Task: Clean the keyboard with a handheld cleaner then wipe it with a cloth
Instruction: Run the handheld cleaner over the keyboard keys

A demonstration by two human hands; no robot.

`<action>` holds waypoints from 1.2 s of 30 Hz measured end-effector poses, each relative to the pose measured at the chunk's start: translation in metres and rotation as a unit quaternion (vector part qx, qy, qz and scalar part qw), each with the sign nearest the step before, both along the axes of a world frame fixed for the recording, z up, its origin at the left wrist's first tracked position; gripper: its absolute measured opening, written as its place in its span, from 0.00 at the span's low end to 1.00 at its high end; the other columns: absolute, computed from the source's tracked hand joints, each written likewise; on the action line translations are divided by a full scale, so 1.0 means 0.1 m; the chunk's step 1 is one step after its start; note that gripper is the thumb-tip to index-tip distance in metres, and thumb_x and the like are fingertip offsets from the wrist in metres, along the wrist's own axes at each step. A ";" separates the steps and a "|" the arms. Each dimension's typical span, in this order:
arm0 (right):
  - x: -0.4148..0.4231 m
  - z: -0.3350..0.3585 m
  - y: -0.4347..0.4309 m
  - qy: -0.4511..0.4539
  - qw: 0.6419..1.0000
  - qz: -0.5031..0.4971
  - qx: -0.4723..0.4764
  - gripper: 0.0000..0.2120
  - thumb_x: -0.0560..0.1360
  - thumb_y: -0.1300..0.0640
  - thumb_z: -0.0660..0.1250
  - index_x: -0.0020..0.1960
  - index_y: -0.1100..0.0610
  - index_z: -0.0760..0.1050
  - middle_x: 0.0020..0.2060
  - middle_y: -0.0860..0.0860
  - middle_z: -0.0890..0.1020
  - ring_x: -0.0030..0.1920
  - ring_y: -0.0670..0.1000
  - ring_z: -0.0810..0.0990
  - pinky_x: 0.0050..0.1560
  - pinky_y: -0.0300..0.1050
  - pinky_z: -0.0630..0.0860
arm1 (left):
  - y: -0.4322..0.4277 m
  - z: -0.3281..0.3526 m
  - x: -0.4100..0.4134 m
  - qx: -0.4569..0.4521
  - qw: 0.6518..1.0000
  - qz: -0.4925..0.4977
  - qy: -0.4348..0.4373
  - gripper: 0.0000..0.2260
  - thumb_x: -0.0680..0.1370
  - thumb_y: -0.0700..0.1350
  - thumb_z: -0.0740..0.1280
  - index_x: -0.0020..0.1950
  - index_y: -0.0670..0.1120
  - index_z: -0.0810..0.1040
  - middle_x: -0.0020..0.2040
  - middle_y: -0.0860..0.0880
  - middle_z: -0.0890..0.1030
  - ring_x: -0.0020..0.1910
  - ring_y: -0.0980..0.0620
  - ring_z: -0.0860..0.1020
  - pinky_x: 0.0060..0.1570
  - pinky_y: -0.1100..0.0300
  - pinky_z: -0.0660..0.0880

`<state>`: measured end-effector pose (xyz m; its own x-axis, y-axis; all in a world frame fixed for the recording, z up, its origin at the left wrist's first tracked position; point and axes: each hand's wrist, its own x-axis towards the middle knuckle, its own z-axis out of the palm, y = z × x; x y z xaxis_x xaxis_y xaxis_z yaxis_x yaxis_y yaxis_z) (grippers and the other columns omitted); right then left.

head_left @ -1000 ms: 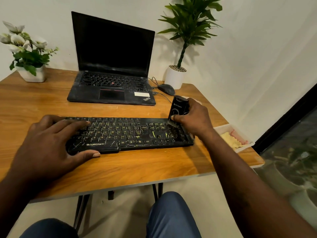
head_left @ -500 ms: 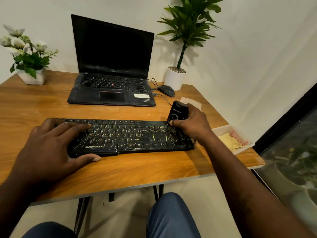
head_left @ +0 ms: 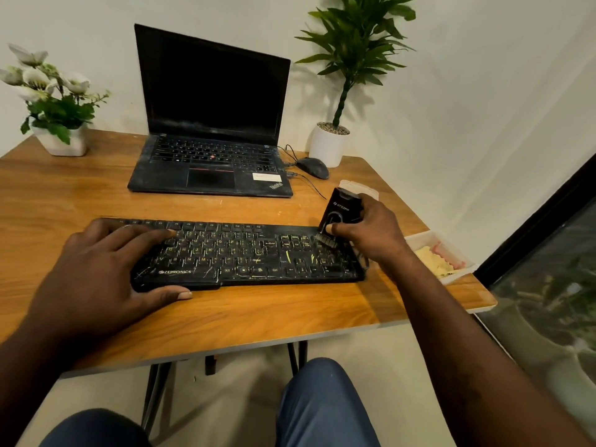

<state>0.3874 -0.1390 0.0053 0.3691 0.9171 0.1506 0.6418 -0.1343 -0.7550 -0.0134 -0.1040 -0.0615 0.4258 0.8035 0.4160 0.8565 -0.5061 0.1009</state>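
Near the front edge of the wooden table (head_left: 225, 317), toward its right side, lies the black Zebronics keyboard (head_left: 245, 256), and the cleaning is plainly at its first stage. The right hand (head_left: 371, 233) has its fingers wrapped around a small black handheld cleaner (head_left: 340, 212), held nearly upright with its brush end pressed onto the keys at the keyboard's far right end, by the number pad. The left hand (head_left: 106, 269) lies flat, fingers spread and gripping nothing, pinning the keyboard's left end, with the thumb along the front edge.

As I judge it, the brushing is well short of done: yellowish streaks and pale scuffs show across the middle and right keys (whether they are dirt or wear, I cannot tell). The rest of the rows and the whole cloth wipe are left. A cloth of some kind, yellow beside something pink, sits in a white tray (head_left: 419, 241) at the table's right edge, just beside the right wrist.

By count: one keyboard, one cleaner, one tray, one open laptop (head_left: 213, 124) at the back edge, one mouse (head_left: 312, 167) beside it, and two potted plants: a white-flowered one (head_left: 54, 101) at the back left corner and a tall green one (head_left: 342, 75) at the back right.
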 end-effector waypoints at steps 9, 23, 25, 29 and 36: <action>0.06 0.03 -0.01 0.003 1.000 0.019 0.001 0.26 0.67 0.52 0.82 0.61 0.49 0.77 0.54 0.46 0.85 0.54 0.48 0.84 0.57 0.53 0.82 | -0.12 0.04 0.35 0.033 0.998 -0.046 0.037 0.41 0.72 0.79 0.56 0.75 0.53 0.73 0.68 0.48 0.78 0.65 0.42 0.71 0.60 0.39 0.70; 0.01 -0.07 -0.10 -0.037 0.999 0.015 0.031 0.26 0.69 0.54 0.81 0.64 0.50 0.75 0.58 0.48 0.84 0.56 0.48 0.83 0.56 0.48 0.82 | -0.27 -0.01 1.36 0.138 0.980 -0.144 0.031 0.19 0.76 0.59 0.71 0.60 0.47 0.80 0.50 0.47 0.80 0.49 0.46 0.74 0.48 0.48 0.71; 0.00 -0.07 -0.15 -0.029 0.998 0.053 0.014 0.28 0.69 0.53 0.81 0.66 0.49 0.75 0.57 0.46 0.84 0.55 0.46 0.83 0.56 0.49 0.82 | -0.25 -0.03 1.38 0.144 0.977 -0.154 0.029 0.16 0.79 0.59 0.65 0.57 0.48 0.80 0.47 0.48 0.80 0.46 0.47 0.74 0.45 0.50 0.72; 0.00 -0.02 -0.19 -0.012 0.997 0.075 0.003 0.28 0.69 0.53 0.82 0.66 0.48 0.76 0.55 0.44 0.84 0.55 0.44 0.83 0.57 0.51 0.83 | -0.22 -0.06 1.38 0.120 0.980 -0.159 0.024 0.18 0.78 0.61 0.61 0.53 0.49 0.81 0.46 0.50 0.80 0.46 0.49 0.74 0.45 0.52 0.71; -0.08 0.04 -0.28 -0.022 0.992 0.123 -0.034 0.26 0.70 0.53 0.81 0.63 0.43 0.74 0.51 0.38 0.81 0.53 0.44 0.82 0.53 0.44 0.82 | -0.22 -0.05 1.37 0.135 0.976 -0.169 -0.018 0.14 0.78 0.59 0.64 0.46 0.49 0.79 0.41 0.51 0.78 0.43 0.49 0.72 0.42 0.54 0.68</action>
<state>0.3797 -0.1674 0.0090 0.1283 0.9870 0.0969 0.6939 -0.0196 -0.7198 0.1240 -0.1264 -0.0661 0.6286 0.4779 0.6136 0.6341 -0.7718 -0.0484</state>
